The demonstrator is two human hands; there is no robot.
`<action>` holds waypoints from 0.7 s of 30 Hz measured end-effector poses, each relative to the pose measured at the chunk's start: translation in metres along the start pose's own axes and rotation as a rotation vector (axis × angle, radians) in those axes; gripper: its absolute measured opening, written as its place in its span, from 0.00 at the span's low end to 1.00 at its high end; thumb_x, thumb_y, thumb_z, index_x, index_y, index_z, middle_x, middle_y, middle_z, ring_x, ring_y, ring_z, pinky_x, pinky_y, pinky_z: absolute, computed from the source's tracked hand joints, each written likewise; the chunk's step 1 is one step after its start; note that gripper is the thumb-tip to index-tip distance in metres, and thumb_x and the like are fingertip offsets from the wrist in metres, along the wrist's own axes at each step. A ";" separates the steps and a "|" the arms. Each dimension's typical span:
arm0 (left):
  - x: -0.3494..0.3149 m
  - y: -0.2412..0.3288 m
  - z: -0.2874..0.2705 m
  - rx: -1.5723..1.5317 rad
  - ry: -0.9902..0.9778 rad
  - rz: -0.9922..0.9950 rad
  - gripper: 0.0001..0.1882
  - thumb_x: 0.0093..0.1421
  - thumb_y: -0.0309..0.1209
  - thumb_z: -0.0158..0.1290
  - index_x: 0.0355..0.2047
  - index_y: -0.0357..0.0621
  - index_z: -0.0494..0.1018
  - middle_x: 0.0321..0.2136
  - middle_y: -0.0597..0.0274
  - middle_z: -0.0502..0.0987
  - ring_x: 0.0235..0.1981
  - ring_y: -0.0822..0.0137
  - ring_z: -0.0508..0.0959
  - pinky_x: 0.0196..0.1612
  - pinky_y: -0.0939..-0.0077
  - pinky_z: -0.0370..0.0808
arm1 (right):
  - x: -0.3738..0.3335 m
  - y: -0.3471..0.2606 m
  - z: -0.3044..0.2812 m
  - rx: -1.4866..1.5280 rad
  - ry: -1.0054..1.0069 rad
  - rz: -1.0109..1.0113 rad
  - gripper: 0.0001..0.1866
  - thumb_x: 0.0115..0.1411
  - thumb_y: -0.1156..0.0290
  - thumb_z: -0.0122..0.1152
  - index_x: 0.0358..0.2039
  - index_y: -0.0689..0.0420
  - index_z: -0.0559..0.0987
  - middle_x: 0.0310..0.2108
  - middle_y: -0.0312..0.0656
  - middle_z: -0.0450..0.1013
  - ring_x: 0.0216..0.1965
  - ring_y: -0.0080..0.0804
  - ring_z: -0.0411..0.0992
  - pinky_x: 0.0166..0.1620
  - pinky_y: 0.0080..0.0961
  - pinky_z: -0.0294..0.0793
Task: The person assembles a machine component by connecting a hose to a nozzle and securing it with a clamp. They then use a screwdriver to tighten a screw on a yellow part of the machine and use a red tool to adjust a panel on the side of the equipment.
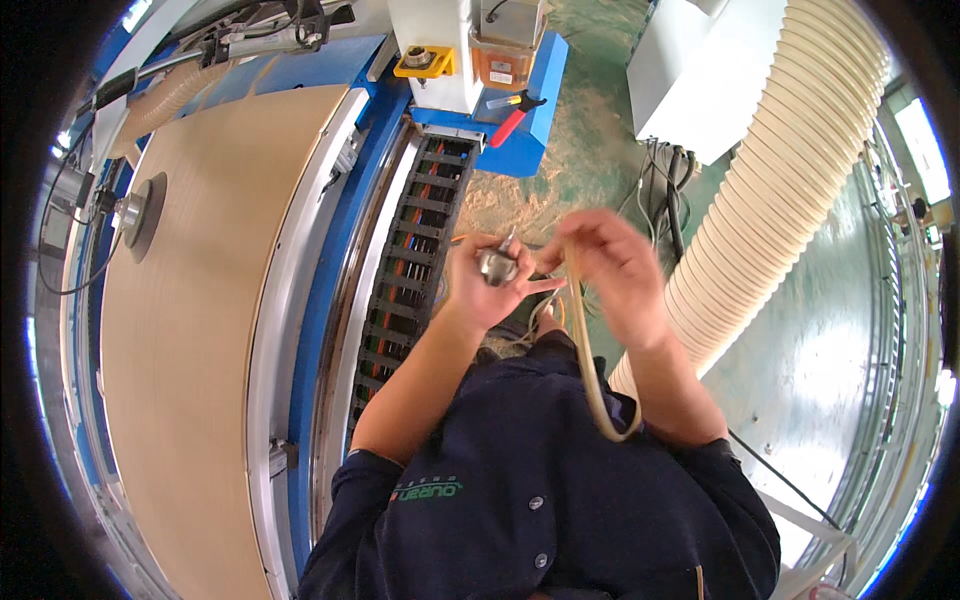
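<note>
In front of my body, my left hand (487, 283) is closed around a silver metal piece (497, 266) with a rounded body and a thin pointed tip. Its exact kind I cannot make out. My right hand (615, 270), smeared by motion, is raised close beside it with a beige flexible strip (583, 345) at its fingers. The strip hangs down over my dark shirt and bends back up near my right forearm. Between the two hands, the fingertips come close together; whether they touch is unclear.
To my left stands a machine with a large wooden panel (215, 230) and a black cable chain (415, 255) along its blue rail. Red-handled pliers (515, 118) lie on a blue ledge beside an amber container (505, 62). A thick ribbed hose (775, 185) rises at my right; cables (672, 190) hang near a white cabinet.
</note>
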State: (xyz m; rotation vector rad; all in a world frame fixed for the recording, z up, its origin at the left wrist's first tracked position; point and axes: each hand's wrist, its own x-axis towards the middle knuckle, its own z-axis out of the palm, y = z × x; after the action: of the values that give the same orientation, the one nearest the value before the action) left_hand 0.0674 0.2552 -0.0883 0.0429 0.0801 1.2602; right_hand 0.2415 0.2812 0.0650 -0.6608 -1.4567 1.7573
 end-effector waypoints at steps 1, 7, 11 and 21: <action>0.010 -0.004 0.002 0.000 0.132 -0.008 0.15 0.58 0.41 0.43 0.25 0.42 0.70 0.28 0.56 0.75 0.34 0.60 0.76 0.47 0.47 0.73 | 0.001 0.015 0.006 0.010 -0.064 -0.063 0.09 0.61 0.83 0.49 0.41 0.62 0.74 0.35 0.39 0.74 0.38 0.25 0.74 0.43 0.21 0.73; 0.036 -0.009 -0.016 -0.047 0.148 0.036 0.15 0.57 0.40 0.42 0.24 0.42 0.69 0.22 0.54 0.74 0.24 0.58 0.75 0.54 0.34 0.66 | -0.016 0.010 0.006 -0.333 -0.406 0.147 0.10 0.56 0.83 0.51 0.39 0.64 0.77 0.34 0.43 0.79 0.40 0.29 0.77 0.46 0.25 0.74; 0.031 0.006 -0.004 -0.100 0.303 0.145 0.17 0.57 0.38 0.36 0.19 0.43 0.70 0.17 0.58 0.72 0.15 0.63 0.68 0.57 0.30 0.63 | -0.039 -0.001 -0.023 -0.263 -0.483 0.231 0.09 0.56 0.82 0.52 0.38 0.66 0.78 0.35 0.44 0.80 0.41 0.30 0.78 0.45 0.25 0.75; 0.031 -0.005 0.044 0.110 0.065 0.026 0.16 0.57 0.42 0.43 0.23 0.45 0.73 0.21 0.55 0.77 0.16 0.66 0.66 0.35 0.72 0.62 | -0.043 0.053 -0.106 0.269 -0.395 0.343 0.16 0.60 0.70 0.55 0.44 0.67 0.76 0.38 0.52 0.78 0.41 0.43 0.78 0.47 0.33 0.75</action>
State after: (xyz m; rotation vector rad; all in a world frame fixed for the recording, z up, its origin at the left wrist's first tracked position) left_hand 0.0854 0.2840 -0.0455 0.0986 0.2056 1.2828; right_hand 0.3375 0.3053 -0.0133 -0.4555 -1.3739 2.4082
